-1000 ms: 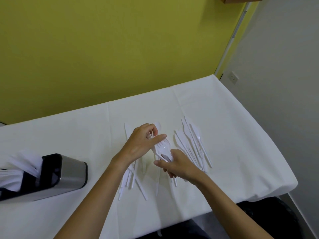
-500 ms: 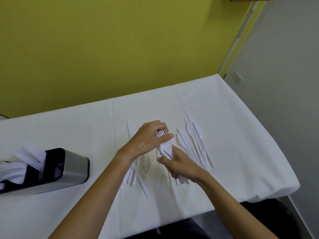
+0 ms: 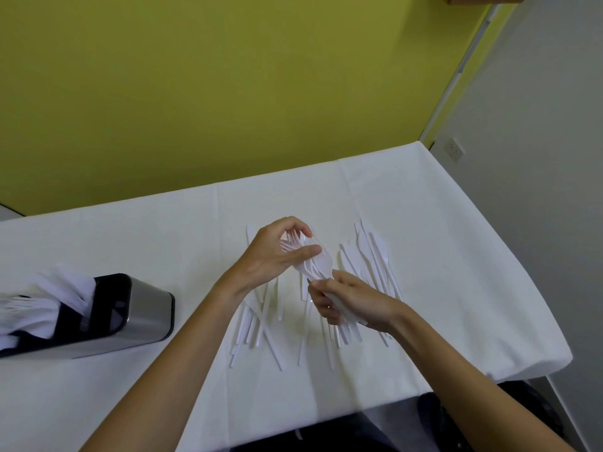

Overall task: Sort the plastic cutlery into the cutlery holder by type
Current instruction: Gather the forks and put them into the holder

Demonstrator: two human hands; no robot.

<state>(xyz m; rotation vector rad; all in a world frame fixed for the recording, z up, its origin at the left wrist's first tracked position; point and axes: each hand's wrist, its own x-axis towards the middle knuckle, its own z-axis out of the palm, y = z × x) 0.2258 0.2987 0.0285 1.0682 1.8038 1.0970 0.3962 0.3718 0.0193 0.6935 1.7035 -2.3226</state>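
The right hand grips a bundle of forks by the handles — the left hand curls round the tines, likely squaring them for the cutlery holder.

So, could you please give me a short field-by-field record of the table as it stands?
left hand: holds the tine end of the fork bundle
right hand: grips the bundle's handles
loose cutlery: white pieces lying on the tablecloth beneath and beside the hands
cutlery holder: at the left, with white cutlery in it
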